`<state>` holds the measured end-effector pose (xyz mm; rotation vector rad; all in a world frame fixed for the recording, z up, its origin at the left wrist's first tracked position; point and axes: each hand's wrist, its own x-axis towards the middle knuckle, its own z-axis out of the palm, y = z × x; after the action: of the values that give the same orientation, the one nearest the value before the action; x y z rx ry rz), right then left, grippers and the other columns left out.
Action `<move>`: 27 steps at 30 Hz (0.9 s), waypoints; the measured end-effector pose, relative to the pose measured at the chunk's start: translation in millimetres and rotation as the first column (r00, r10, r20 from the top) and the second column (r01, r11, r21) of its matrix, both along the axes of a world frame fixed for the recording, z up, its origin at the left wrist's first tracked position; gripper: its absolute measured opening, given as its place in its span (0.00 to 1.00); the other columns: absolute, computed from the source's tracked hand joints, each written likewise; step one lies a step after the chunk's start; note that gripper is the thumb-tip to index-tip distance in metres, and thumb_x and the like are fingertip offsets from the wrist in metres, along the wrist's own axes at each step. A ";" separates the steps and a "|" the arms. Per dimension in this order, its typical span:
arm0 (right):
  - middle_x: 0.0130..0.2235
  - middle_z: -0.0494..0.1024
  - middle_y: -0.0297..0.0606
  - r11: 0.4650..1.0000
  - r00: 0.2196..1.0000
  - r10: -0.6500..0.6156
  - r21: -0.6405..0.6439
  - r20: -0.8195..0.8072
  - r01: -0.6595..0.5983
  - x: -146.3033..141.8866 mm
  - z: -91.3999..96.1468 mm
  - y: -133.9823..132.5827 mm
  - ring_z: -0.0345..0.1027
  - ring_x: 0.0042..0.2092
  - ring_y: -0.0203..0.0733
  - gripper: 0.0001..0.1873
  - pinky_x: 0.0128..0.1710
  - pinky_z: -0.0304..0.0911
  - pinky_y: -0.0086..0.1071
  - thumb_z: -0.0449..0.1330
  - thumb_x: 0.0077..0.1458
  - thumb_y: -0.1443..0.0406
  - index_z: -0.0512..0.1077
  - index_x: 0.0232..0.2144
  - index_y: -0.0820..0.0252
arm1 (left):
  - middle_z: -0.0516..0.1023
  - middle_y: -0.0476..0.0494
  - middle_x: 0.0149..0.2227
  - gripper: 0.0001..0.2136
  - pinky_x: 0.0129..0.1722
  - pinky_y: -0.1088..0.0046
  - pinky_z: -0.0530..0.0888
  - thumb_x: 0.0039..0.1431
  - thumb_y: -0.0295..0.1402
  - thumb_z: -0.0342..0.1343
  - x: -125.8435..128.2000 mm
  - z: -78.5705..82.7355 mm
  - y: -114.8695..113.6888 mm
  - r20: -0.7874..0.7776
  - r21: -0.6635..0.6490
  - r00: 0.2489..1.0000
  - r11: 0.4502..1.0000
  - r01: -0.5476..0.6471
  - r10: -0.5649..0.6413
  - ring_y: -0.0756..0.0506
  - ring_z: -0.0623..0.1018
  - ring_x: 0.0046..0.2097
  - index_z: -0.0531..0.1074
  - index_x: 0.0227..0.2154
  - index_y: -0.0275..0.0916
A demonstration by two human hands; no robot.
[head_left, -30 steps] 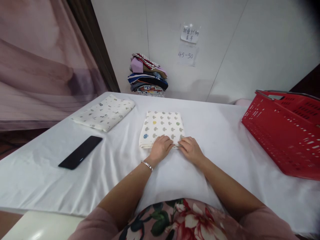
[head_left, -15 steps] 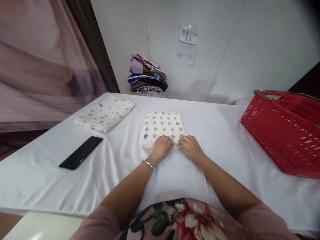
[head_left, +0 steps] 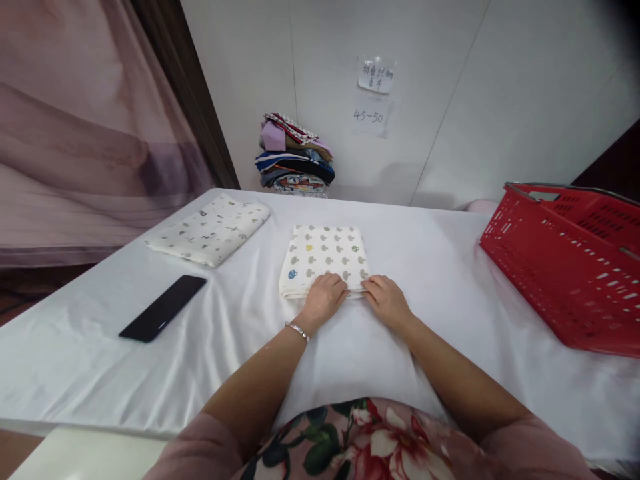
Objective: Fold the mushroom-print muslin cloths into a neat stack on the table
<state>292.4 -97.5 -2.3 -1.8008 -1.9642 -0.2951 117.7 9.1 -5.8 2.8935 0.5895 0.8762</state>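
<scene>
A folded cream cloth with a mushroom print (head_left: 325, 257) lies in the middle of the white-covered table (head_left: 440, 267). My left hand (head_left: 324, 299) rests on its near edge with the fingers curled and pressed onto the fabric. My right hand (head_left: 386, 300) sits beside it at the cloth's near right corner, fingers curled and pinching the edge. The two hands almost touch. A silver bracelet (head_left: 297, 329) circles my left wrist.
A second folded patterned cloth (head_left: 210, 229) lies at the far left. A black phone (head_left: 163, 317) rests near the left front. A red plastic basket (head_left: 565, 257) stands at the right. A pile of folded clothes (head_left: 295, 155) sits against the wall below paper notes (head_left: 375, 93).
Both hands stay on the cloth's near edge, hardly moved. The view has tilted slightly, so everything sits a little lower in frame.
</scene>
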 end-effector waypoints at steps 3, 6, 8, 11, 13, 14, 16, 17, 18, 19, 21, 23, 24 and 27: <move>0.42 0.71 0.40 1.000 0.999 -0.008 -0.025 -0.040 0.007 -0.4 -1.5 -3.0 0.65 0.40 0.42 0.13 0.37 0.62 0.34 0.52 0.57 0.70 0.69 0.44 0.55 | 0.70 0.45 0.32 0.07 0.36 0.67 0.64 0.61 0.33 0.49 0.4 -0.5 -0.1 0.007 0.021 1.000 1.000 -0.007 0.007 0.45 0.67 0.36 0.69 0.30 0.39; 0.43 0.71 0.39 1.000 0.994 0.011 -0.006 -0.105 -0.012 -0.2 -2.6 -5.0 0.66 0.41 0.40 0.12 0.37 0.64 0.32 0.50 0.59 0.69 0.69 0.43 0.55 | 0.70 0.45 0.32 0.06 0.36 0.67 0.64 0.61 0.32 0.50 0.8 -1.2 -0.1 0.006 0.045 1.000 0.999 -0.013 0.013 0.45 0.67 0.36 0.68 0.29 0.39; 0.42 0.71 0.38 1.000 0.990 0.015 0.026 -0.138 -0.012 -0.2 -3.6 -4.7 0.66 0.41 0.39 0.12 0.38 0.64 0.32 0.49 0.60 0.69 0.70 0.41 0.55 | 0.70 0.45 0.32 0.06 0.36 0.67 0.64 0.61 0.32 0.50 1.0 -1.4 -0.1 0.005 0.049 1.000 0.999 -0.013 0.013 0.45 0.67 0.36 0.68 0.29 0.39; 0.41 0.71 0.39 0.999 0.987 0.013 0.047 -0.157 -0.005 -0.3 -5.5 -2.6 0.66 0.40 0.40 0.12 0.38 0.65 0.33 0.48 0.59 0.69 0.70 0.40 0.56 | 0.69 0.45 0.31 0.06 0.36 0.67 0.64 0.60 0.33 0.50 1.4 -1.1 -0.2 -0.001 0.045 1.000 0.999 -0.014 0.014 0.45 0.67 0.36 0.68 0.29 0.39; 0.41 0.71 0.39 0.999 0.982 0.016 0.030 -0.186 -0.011 0.5 -5.8 -2.3 0.66 0.39 0.40 0.12 0.38 0.65 0.33 0.49 0.58 0.69 0.70 0.39 0.57 | 0.69 0.45 0.31 0.05 0.36 0.67 0.65 0.60 0.32 0.51 1.4 -0.9 -0.3 -0.007 0.042 1.000 0.999 -0.018 0.018 0.45 0.68 0.36 0.68 0.29 0.39; 0.41 0.71 0.39 1.000 0.977 0.019 0.018 -0.212 -0.016 1.6 -5.4 -3.0 0.66 0.39 0.39 0.11 0.39 0.65 0.33 0.50 0.58 0.69 0.70 0.40 0.57 | 0.69 0.45 0.31 0.05 0.36 0.67 0.65 0.60 0.32 0.51 1.4 -1.0 -0.4 -0.008 0.041 1.000 0.999 -0.019 0.019 0.45 0.68 0.36 0.68 0.29 0.39; 0.43 0.70 0.38 0.999 0.961 0.030 -0.011 -0.275 -0.034 5.1 -4.0 -6.4 0.67 0.40 0.39 0.11 0.39 0.65 0.33 0.52 0.57 0.68 0.69 0.42 0.56 | 0.70 0.45 0.32 0.05 0.36 0.67 0.65 0.60 0.31 0.51 1.2 -1.5 -0.3 -0.002 0.042 1.000 0.999 -0.019 0.019 0.45 0.68 0.36 0.68 0.30 0.39; 0.44 0.70 0.39 0.999 0.951 0.031 -0.025 -0.307 -0.041 7.6 -3.3 -8.7 0.67 0.39 0.38 0.12 0.38 0.65 0.32 0.54 0.56 0.66 0.69 0.43 0.56 | 0.70 0.45 0.32 0.04 0.37 0.67 0.65 0.60 0.31 0.51 1.2 -1.8 -0.1 0.003 0.044 1.000 0.999 -0.018 0.018 0.45 0.68 0.36 0.68 0.30 0.39; 0.45 0.69 0.39 0.998 0.941 0.028 -0.038 -0.337 -0.043 10.4 -2.6 -11.2 0.66 0.39 0.38 0.13 0.37 0.65 0.32 0.55 0.55 0.65 0.68 0.45 0.56 | 0.70 0.45 0.32 0.05 0.37 0.67 0.65 0.60 0.32 0.51 1.2 -2.1 0.0 0.007 0.045 1.000 0.999 -0.016 0.016 0.45 0.68 0.36 0.68 0.30 0.39; 0.45 0.69 0.39 0.998 0.931 0.023 -0.049 -0.364 -0.043 13.3 -2.2 -13.5 0.66 0.38 0.38 0.15 0.35 0.65 0.31 0.56 0.55 0.64 0.67 0.46 0.56 | 0.70 0.45 0.32 0.05 0.36 0.68 0.65 0.60 0.32 0.50 1.2 -2.3 0.1 0.009 0.044 1.000 0.999 -0.016 0.016 0.45 0.68 0.36 0.68 0.30 0.39; 0.42 0.70 0.38 0.997 0.910 0.011 -0.067 -0.416 -0.043 18.2 -2.2 -17.0 0.65 0.34 0.36 0.16 0.32 0.64 0.30 0.56 0.54 0.62 0.67 0.46 0.56 | 0.70 0.45 0.32 0.05 0.36 0.68 0.65 0.60 0.32 0.50 1.3 -2.1 0.3 0.007 0.038 1.000 0.999 -0.021 0.021 0.46 0.68 0.36 0.68 0.30 0.39; 0.39 0.70 0.36 0.996 0.883 -0.006 -0.077 -0.469 -0.034 20.7 -2.7 -18.2 0.64 0.31 0.35 0.14 0.30 0.62 0.29 0.56 0.55 0.61 0.68 0.44 0.56 | 0.70 0.45 0.32 0.05 0.37 0.68 0.65 0.60 0.32 0.50 1.4 -1.4 0.2 -0.001 0.027 1.000 0.999 -0.027 0.027 0.46 0.68 0.36 0.69 0.30 0.39; 0.37 0.71 0.35 0.996 0.870 -0.014 -0.083 -0.493 -0.031 20.9 -2.9 -18.1 0.63 0.29 0.34 0.14 0.30 0.62 0.29 0.55 0.55 0.61 0.69 0.43 0.56 | 0.70 0.45 0.32 0.05 0.37 0.68 0.65 0.60 0.32 0.50 1.4 -1.0 0.2 -0.004 0.021 1.000 0.999 -0.028 0.028 0.46 0.68 0.36 0.69 0.30 0.39; 0.36 0.72 0.34 0.995 0.847 -0.028 -0.097 -0.530 -0.028 18.6 -3.2 -16.2 0.62 0.29 0.34 0.13 0.31 0.61 0.30 0.55 0.55 0.60 0.69 0.42 0.56 | 0.70 0.45 0.32 0.05 0.37 0.67 0.65 0.60 0.32 0.50 1.3 -0.4 0.0 -0.005 0.011 1.000 1.000 -0.025 0.025 0.45 0.68 0.36 0.69 0.30 0.39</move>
<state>311.0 -113.7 -5.6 -1.7050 -1.5988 0.2902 119.0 9.2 -6.2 2.9048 0.6251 0.8780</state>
